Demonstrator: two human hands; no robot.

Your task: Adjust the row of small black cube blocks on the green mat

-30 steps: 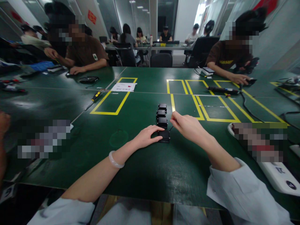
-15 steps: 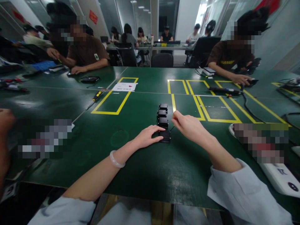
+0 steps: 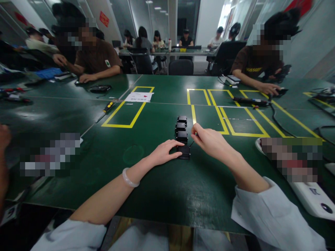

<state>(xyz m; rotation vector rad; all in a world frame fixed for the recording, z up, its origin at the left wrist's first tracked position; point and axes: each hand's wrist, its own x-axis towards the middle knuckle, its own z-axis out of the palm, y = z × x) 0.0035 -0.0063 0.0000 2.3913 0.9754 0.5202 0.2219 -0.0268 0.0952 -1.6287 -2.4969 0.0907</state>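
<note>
From here, the near black block [image 3: 184, 151] lies on the green table [image 3: 157, 195] just right of the left hand [image 3: 163, 153] – the nearer one – with parted thumb and fingertip holding it. The right hand [image 3: 210, 141] pinches a thin dark rod [image 3: 192, 143] slanting down-left toward it. With three more blocks [image 3: 181, 126], its row points straight away from the person.

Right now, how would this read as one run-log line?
left hand: at nearest black block; right hand: holds thin dark rod at block's right; beyond: three black blocks
</note>
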